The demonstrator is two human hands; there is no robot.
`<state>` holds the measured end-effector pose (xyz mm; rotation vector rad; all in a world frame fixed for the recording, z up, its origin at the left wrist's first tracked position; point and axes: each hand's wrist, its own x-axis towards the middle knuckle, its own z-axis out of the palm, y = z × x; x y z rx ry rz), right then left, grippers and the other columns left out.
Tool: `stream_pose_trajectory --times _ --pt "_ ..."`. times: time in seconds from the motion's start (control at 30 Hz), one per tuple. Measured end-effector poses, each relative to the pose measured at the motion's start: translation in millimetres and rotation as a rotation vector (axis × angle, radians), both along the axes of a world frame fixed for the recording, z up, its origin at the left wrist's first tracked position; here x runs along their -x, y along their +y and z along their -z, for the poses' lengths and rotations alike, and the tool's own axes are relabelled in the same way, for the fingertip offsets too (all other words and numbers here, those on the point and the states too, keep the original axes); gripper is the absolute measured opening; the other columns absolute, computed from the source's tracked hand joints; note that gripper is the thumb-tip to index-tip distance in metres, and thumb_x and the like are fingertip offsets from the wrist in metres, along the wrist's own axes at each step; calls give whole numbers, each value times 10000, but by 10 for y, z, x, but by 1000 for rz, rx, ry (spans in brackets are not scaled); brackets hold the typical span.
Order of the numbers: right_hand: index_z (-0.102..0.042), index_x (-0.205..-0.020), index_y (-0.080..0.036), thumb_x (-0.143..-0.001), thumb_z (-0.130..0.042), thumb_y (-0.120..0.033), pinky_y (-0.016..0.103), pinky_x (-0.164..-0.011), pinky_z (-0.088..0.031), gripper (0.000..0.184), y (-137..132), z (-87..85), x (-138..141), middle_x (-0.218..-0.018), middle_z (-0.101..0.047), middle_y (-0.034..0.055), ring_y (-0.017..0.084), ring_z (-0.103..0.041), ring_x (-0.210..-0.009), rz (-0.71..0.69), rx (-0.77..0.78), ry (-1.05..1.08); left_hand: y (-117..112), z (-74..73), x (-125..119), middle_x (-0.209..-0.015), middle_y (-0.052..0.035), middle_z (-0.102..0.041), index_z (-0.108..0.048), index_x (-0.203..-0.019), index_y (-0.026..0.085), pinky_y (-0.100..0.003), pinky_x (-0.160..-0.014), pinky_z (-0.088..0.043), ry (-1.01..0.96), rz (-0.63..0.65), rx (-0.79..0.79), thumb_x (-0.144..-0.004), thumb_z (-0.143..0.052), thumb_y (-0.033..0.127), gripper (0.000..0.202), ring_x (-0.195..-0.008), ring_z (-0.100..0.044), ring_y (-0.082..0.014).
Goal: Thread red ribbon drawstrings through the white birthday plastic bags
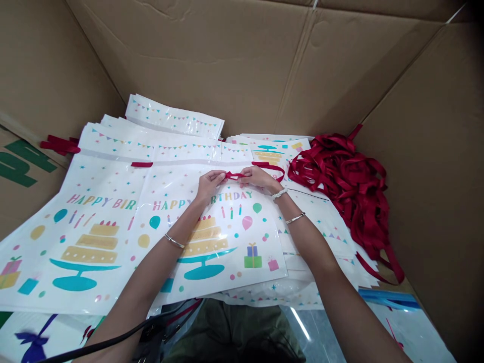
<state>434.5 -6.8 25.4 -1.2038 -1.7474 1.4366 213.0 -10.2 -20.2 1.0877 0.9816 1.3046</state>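
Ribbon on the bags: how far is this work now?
Looks done: the left bag already carries a ribbon piece. In hand: the left hand and right hand pinch a ribbon on the middle bag. Left: a ribbon pile and more bags beneath, it seems.

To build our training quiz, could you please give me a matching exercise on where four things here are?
1 left hand
2 red ribbon heap
3 light blue ribbon
4 pearl bracelet

a worn just behind the right hand
b pinching a single red ribbon over the birthday bag
c beside the right cardboard wall
d bottom right corner

Pairs: 1b, 2c, 3d, 4a
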Motion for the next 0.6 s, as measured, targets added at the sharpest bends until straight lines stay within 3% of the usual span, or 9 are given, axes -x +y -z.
stream_pose_trajectory --times 0.17,0.33,0.6 --pt "-658 -811 -139 -792 -754 -352 240 -642 -400 235 -31 41 82 -794 -721 51 146 -612 -727 103 -172 -78 2 -26 10 -875 -102 -769 -764 -931 136 -354 -870 -603 9 12 32 -625 -951 561 556 -810 -732 -209" --pt "-677 -820 -154 -815 -693 -319 247 -661 -372 166 -39 55 97 -772 -694 7 133 -563 -710 105 -355 -168 -11 -57 15 -841 -93 -764 -768 -906 139 -347 -853 -606 16 2 26 -553 -976 596 614 -794 -727 -212" --pt "-678 -831 -162 -826 -652 -289 249 -679 -370 129 -92 4 122 -799 -714 17 144 -565 -727 83 -395 -204 -39 -98 36 -822 -92 -756 -770 -880 143 -349 -822 -590 69 -7 5 -554 -963 623 611 -777 -715 -222"
